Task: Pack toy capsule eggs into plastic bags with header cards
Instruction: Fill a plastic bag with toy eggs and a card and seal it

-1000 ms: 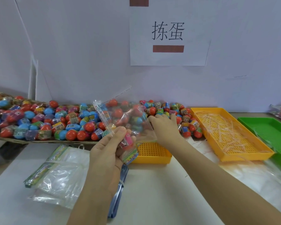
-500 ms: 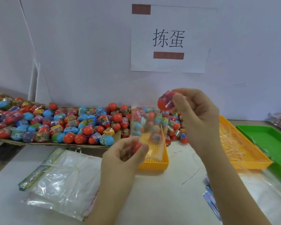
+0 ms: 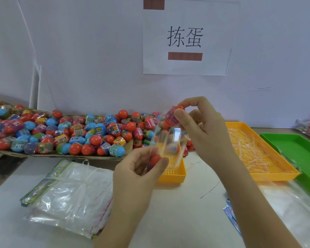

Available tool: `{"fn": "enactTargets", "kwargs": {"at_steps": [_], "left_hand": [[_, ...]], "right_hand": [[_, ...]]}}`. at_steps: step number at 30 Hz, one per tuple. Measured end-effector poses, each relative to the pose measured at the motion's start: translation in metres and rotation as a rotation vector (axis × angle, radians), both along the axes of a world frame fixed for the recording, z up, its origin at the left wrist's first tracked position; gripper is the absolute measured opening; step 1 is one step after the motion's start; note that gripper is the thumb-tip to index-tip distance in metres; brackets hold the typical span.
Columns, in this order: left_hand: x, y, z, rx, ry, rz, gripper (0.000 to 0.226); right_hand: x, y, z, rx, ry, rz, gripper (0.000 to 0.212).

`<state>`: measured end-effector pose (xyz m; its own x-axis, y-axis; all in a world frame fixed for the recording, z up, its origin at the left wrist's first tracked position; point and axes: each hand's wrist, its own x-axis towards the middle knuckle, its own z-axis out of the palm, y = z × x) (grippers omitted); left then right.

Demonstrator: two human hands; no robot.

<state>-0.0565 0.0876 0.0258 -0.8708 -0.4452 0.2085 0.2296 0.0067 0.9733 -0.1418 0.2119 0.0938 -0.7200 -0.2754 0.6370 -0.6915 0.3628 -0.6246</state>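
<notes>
My left hand (image 3: 138, 174) grips a clear plastic bag (image 3: 168, 145) upright by its lower part, with an orange egg (image 3: 155, 158) inside between my fingers. My right hand (image 3: 204, 133) pinches a capsule egg (image 3: 174, 114) with a pink wrapper and orange cap just above the bag's mouth. A big pile of red, blue and wrapped eggs (image 3: 75, 133) lies on cardboard along the wall behind. A bundle of empty bags with header cards (image 3: 66, 197) lies on the table at the left.
A small yellow perforated tray (image 3: 172, 176) sits under the bag. A larger yellow tray (image 3: 258, 153) with plastic strips and a green tray (image 3: 293, 151) stand at the right. Blue cards (image 3: 231, 217) lie beneath my right forearm. A paper sign (image 3: 184, 38) hangs on the wall.
My right hand left the egg pile with a pink-wrapped egg and brought it above the bag. My left hand turned the bag upright and holds it steady.
</notes>
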Motion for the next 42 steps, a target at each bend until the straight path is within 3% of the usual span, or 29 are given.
{"fn": "enactTargets", "kwargs": {"at_steps": [18,27,31,36,39,42], "left_hand": [[0.001,0.001,0.004,0.036,0.032,0.014,0.04],[0.002,0.0,0.005,0.025,0.035,-0.028,0.036],[0.001,0.0,0.005,0.022,-0.005,-0.102,0.044],[0.001,0.002,0.007,0.137,-0.006,-0.191,0.032],[0.001,0.0,0.01,0.175,0.01,-0.189,0.032],[0.002,0.0,0.01,0.167,0.002,-0.217,0.032]], "right_hand": [[0.005,0.006,0.006,0.1,0.026,-0.023,0.008],[0.006,0.01,0.011,0.295,-0.057,-0.07,0.028],[0.005,0.016,0.015,0.214,-0.188,0.015,0.021],[-0.016,0.034,0.004,-0.275,-0.43,0.078,0.044],[-0.017,0.04,-0.028,-0.149,-0.75,0.174,0.036],[0.001,0.038,-0.055,-0.101,-0.923,0.394,0.056]]}}
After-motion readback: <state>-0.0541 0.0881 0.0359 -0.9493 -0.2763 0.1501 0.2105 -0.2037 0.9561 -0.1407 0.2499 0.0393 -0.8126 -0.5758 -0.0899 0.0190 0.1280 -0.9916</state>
